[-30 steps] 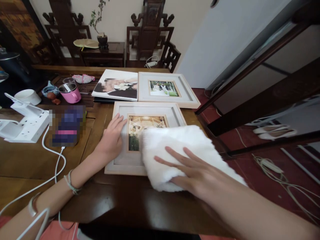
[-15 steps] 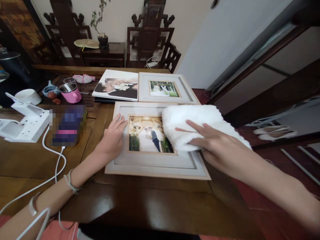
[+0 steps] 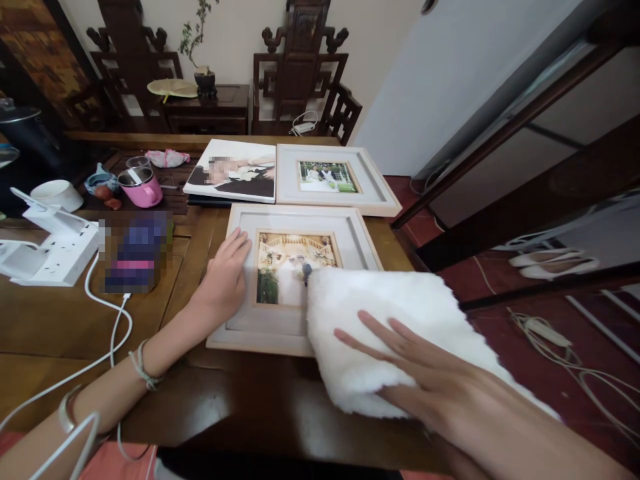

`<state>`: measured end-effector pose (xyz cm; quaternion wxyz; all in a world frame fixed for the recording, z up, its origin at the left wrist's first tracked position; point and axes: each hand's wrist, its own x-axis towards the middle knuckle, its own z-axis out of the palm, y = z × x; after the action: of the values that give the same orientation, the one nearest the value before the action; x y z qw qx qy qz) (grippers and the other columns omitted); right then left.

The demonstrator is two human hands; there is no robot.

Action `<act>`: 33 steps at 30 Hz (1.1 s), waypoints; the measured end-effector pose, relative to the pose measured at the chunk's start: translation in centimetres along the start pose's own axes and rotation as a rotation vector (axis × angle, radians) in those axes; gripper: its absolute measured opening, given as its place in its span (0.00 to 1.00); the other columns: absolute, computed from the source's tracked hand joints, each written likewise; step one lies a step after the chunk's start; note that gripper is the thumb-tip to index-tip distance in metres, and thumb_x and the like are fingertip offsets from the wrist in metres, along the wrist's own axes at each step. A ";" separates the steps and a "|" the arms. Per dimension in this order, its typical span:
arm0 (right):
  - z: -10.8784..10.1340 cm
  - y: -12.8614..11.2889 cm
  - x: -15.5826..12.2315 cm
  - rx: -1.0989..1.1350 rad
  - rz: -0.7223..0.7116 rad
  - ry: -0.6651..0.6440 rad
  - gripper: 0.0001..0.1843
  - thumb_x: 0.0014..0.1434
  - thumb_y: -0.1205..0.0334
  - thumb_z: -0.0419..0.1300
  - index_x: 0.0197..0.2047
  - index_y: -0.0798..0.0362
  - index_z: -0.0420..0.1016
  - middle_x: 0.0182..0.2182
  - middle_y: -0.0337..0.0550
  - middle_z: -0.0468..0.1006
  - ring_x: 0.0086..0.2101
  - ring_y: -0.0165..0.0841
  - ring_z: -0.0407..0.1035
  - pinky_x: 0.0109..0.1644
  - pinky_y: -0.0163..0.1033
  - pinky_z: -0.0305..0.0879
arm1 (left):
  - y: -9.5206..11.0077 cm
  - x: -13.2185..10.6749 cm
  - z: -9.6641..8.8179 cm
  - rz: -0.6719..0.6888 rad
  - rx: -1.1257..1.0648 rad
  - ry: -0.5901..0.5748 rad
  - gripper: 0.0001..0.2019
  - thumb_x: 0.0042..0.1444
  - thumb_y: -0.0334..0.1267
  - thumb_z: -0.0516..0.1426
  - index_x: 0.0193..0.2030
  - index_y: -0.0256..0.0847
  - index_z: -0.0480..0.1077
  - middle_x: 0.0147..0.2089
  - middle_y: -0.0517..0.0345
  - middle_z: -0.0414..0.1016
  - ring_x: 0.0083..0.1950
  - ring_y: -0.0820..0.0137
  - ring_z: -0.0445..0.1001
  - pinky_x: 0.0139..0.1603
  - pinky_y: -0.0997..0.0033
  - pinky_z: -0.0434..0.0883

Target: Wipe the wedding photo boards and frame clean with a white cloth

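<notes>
A pale wooden picture frame (image 3: pixel 240 320) with a wedding photo lies flat on the wooden table (image 3: pixel 240 400) in front of me. My left hand (image 3: pixel 223 280) rests flat on the frame's left border, fingers stretched out. My right hand (image 3: pixel 425 373) lies flat with spread fingers on a fluffy white cloth (image 3: pixel 380 313). The cloth covers the frame's lower right corner and part of the photo, and hangs past the table's right edge.
Behind the frame lie a second framed photo (image 3: pixel 375 190) and a photo canvas (image 3: pixel 233 170). At the left are a pink cup (image 3: pixel 141 187), a white power strip (image 3: pixel 50 250) with its cable, and a white bowl (image 3: pixel 56 194). Dark carved chairs (image 3: pixel 300 73) stand beyond. Floor and cables lie to the right.
My right hand swept the cloth from the frame's lower right up to its upper right corner, then back down toward me to the lower right. My left hand stayed on the frame.
</notes>
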<state>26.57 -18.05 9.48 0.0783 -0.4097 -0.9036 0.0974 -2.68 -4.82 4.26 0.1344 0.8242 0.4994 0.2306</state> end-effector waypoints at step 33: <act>-2.5 8.0 11.0 -0.387 0.185 -0.075 0.36 0.44 0.87 0.46 0.52 0.58 0.77 0.53 0.57 0.78 0.63 0.51 0.60 0.64 0.66 0.57 | -0.6 -0.9 -1.0 0.032 -0.029 0.025 0.31 0.53 0.17 0.45 0.63 0.32 0.64 0.68 0.41 0.64 0.74 0.55 0.52 0.68 0.40 0.59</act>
<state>25.72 -4.25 10.70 -0.0447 -0.4944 -0.8663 -0.0559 -3.99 -5.33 4.62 0.1363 0.8272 0.4845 0.2500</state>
